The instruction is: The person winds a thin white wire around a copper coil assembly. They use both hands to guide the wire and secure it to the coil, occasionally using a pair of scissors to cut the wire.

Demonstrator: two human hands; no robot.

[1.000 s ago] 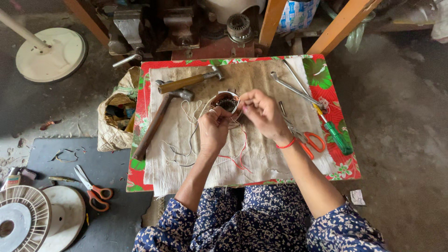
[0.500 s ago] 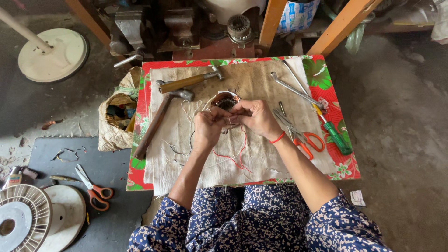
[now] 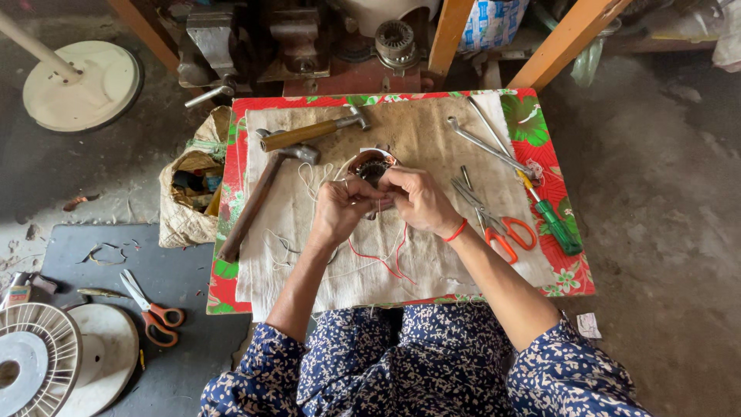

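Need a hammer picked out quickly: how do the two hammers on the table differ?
The upper hammer has a short, pale wooden handle and lies nearly level; the lower hammer has a longer, dark handle and lies slanted, reaching the table's left edge. Both have metal heads, lie untouched on the cloth, left of the hands.

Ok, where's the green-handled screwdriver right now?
In the head view the green-handled screwdriver lies at the right edge of the small table, just right of the orange-handled scissors, beyond the right hand.

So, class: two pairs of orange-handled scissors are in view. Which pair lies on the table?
The scissors beside the right hand; the other scissors lie on the dark floor mat.
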